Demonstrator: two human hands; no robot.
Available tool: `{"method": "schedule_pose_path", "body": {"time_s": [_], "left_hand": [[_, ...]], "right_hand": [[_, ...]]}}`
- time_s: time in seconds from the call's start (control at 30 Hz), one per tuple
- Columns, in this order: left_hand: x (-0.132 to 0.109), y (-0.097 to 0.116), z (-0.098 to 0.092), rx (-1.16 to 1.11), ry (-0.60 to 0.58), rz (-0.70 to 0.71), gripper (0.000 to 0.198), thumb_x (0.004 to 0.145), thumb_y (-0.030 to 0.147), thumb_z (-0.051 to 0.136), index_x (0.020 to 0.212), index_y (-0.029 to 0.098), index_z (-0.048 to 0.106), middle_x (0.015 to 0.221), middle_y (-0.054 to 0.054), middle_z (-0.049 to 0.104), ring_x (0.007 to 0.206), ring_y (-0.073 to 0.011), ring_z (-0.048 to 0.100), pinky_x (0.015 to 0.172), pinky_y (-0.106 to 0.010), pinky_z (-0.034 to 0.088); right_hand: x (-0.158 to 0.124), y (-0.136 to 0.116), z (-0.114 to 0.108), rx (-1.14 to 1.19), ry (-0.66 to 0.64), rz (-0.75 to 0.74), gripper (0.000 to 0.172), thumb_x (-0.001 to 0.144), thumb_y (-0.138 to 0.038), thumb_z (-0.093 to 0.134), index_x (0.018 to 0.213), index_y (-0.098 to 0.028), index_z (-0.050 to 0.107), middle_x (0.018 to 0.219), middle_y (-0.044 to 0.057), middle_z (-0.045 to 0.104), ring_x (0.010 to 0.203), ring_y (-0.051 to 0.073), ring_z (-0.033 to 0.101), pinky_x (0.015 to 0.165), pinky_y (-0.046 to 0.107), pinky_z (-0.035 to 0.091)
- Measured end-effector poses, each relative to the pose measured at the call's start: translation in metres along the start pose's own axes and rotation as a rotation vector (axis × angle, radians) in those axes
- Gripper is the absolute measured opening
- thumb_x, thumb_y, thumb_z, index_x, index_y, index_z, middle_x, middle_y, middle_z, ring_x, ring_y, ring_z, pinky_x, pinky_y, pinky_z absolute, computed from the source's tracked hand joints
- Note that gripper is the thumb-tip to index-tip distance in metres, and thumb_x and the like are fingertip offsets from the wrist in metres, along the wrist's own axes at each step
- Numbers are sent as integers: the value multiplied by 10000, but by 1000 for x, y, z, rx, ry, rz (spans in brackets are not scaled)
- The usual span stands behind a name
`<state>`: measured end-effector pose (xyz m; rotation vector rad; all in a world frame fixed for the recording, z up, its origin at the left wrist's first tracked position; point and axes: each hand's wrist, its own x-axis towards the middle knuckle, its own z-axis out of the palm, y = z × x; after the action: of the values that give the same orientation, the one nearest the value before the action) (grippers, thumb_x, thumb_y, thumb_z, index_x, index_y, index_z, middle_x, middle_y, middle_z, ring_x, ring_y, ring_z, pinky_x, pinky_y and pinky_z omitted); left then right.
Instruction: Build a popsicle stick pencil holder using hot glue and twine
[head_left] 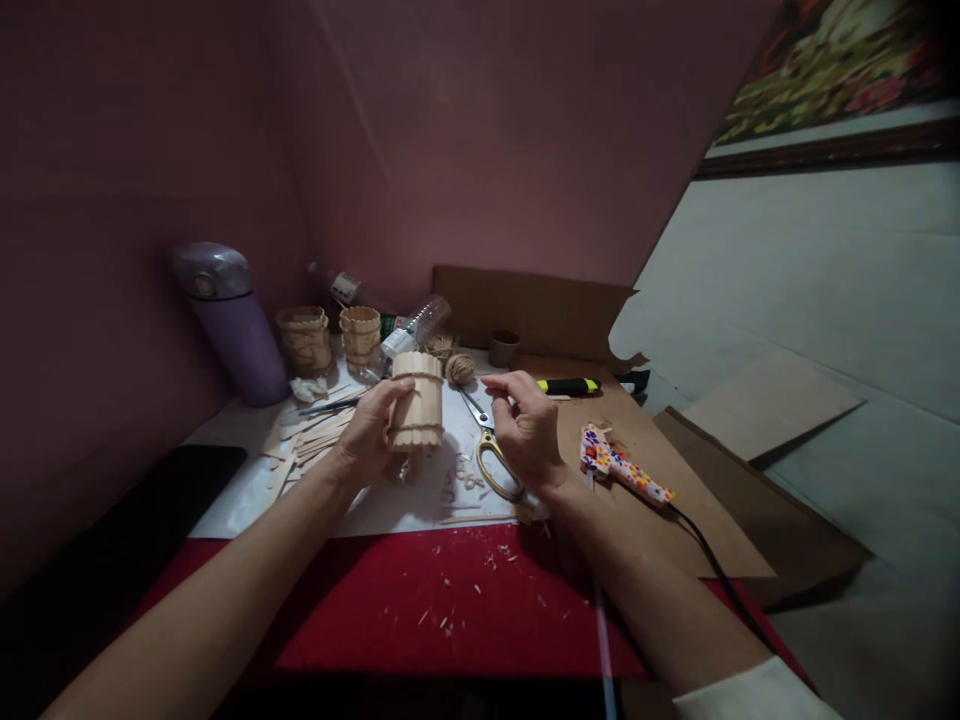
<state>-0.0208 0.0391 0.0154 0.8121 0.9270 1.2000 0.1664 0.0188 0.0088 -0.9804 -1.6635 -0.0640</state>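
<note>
My left hand [369, 428] is closed around a small cup of pale wooden sticks [418, 408], with cord bands near its top and bottom. The cup is held above the white sheet [379, 512]. To its right, my right hand [526, 432] is raised with thumb and fingertips pinched together; whatever may be between them is too small to make out. Gold-handled scissors [498, 474] lie beside and partly behind that hand. Just behind the cup sits a ball of twine [460, 369]. Loose wooden sticks [321, 438] are spread left of the cup, partly hidden by my left hand.
A flowered glue gun [626, 467] with a black cord lies on cardboard [701, 535] at right, near a yellow-black knife handle [570, 386]. At the back stand two stick cups [306, 342], a purple bottle [241, 345], a clear plastic bottle [424, 322] and a small pot [503, 348].
</note>
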Motion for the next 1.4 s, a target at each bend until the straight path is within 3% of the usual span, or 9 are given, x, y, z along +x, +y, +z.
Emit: {"method": "schedule_pose_path", "body": {"time_s": [0.2, 0.4, 0.7, 1.0, 1.17, 1.4], "left_hand": [[-5, -23, 11, 8, -135, 34, 474, 649, 366, 758, 1047, 152, 616, 821, -44, 669, 650, -182, 632, 537, -290, 541], [-2, -31, 11, -27, -186, 95, 419, 684, 302, 766, 1045, 148, 617, 877, -58, 695, 707, -181, 646, 597, -289, 550], [-2, -38, 10, -28, -183, 117, 540, 648, 333, 814, 1122, 168, 613, 940, -64, 717, 761, -202, 676, 629, -301, 550], [-3, -38, 10, -29, -174, 110, 435, 681, 409, 789, 999, 158, 630, 836, -34, 683, 693, -170, 635, 607, -277, 514], [-4, -36, 11, -54, -154, 65, 464, 706, 487, 744, 1004, 142, 654, 861, -71, 693, 732, -199, 647, 641, -291, 513], [-5, -37, 9, -25, -195, 98, 347, 704, 299, 734, 1009, 167, 634, 849, -36, 683, 707, -171, 643, 611, -262, 509]], "right_hand": [[-5, -5, 5, 90, -112, -60, 177, 894, -123, 524, 955, -171, 683, 870, 70, 665, 795, 190, 614, 675, 299, 487], [-12, -14, 8, 68, -186, -87, 143, 921, -197, 561, 969, -182, 695, 862, 67, 638, 791, 189, 608, 700, 307, 492], [-16, -10, 12, 3, -206, -80, 117, 898, -154, 554, 883, -190, 664, 820, 48, 622, 782, 189, 595, 711, 300, 470], [-17, -10, 12, -76, -237, -56, 123, 889, -150, 537, 852, -193, 646, 806, 48, 601, 773, 195, 585, 713, 301, 457], [-18, -9, 14, -82, -211, -25, 116, 866, -137, 549, 824, -195, 640, 802, 40, 590, 752, 188, 586, 698, 292, 457], [-18, -11, 13, -121, -239, -39, 136, 884, -153, 517, 849, -197, 640, 828, 53, 606, 794, 204, 598, 717, 306, 462]]}}
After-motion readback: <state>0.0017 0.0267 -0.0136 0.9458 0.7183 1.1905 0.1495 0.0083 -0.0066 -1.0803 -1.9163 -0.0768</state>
